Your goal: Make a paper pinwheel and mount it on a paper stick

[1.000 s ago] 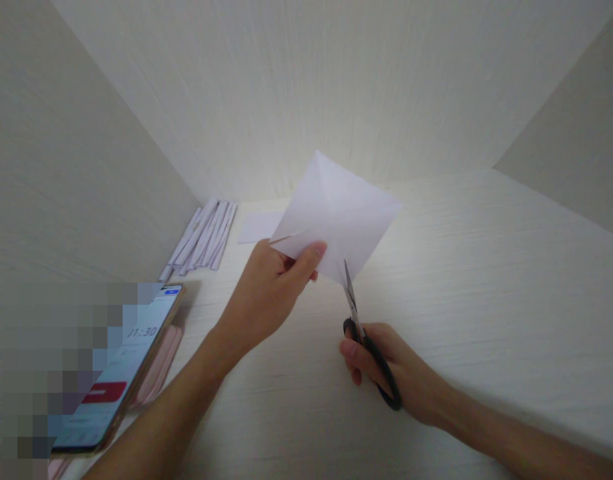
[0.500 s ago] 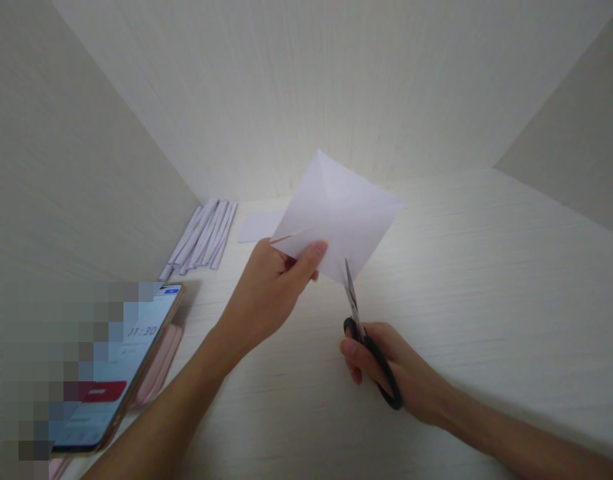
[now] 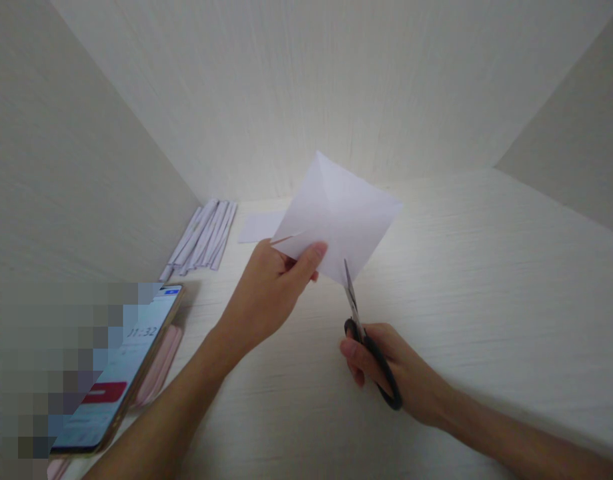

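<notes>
A square sheet of white paper (image 3: 343,207) with faint creases is held up above the table, turned like a diamond. My left hand (image 3: 279,280) pinches it near its lower left edge, thumb on top and the fingers mostly hidden underneath. Close to that thumb, a slit runs in from the left corner. My right hand (image 3: 386,367) grips black-handled scissors (image 3: 353,303), its fingers around the handles. Their blades point upward at the paper's lower corner, one blade lying over the front of the sheet. Whether the blades are fully together is hard to see.
Several thin rolled paper tubes (image 3: 206,233) lie at the back left beside a flat white paper piece (image 3: 259,227). A phone (image 3: 121,373) with a lit screen leans at the left, on a pink object (image 3: 159,367). Pale walls (image 3: 306,87) enclose the table (image 3: 466,280).
Hands, paper and scissors are almost still; the paper's top corner sits very slightly lower. The timer on the phone has moved on.
</notes>
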A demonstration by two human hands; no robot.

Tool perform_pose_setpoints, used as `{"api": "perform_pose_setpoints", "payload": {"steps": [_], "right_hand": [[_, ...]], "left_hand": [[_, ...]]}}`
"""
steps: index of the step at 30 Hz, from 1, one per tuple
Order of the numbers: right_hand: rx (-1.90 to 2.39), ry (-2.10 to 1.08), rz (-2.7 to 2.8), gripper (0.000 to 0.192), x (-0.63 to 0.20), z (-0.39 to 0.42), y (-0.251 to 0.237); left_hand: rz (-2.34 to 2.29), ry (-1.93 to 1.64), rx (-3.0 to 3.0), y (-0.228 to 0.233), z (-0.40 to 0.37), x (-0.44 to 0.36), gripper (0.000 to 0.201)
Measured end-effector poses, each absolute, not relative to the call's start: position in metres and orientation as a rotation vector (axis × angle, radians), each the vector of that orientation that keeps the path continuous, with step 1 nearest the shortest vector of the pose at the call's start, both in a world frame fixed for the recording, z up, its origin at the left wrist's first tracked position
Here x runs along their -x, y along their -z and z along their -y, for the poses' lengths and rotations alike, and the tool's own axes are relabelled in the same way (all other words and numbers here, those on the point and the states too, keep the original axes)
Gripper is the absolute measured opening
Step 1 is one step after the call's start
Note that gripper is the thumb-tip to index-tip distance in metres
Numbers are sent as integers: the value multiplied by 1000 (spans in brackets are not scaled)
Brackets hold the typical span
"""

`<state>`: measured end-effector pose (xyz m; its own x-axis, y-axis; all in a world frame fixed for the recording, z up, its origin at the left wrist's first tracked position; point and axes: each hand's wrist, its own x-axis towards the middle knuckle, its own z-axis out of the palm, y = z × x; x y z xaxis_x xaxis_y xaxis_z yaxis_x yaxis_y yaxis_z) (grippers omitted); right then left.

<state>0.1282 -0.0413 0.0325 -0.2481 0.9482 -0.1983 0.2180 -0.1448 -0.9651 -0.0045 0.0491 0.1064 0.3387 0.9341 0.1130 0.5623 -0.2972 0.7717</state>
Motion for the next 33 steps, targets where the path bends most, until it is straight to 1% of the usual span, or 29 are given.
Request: {"api": "perform_pose_setpoints", "payload": {"steps": [33], "right_hand": [[1359,-1450,1445,45,-127,41,-31]], "left_hand": [[-1308,-757,-2022,-106,-50,5,35]]}}
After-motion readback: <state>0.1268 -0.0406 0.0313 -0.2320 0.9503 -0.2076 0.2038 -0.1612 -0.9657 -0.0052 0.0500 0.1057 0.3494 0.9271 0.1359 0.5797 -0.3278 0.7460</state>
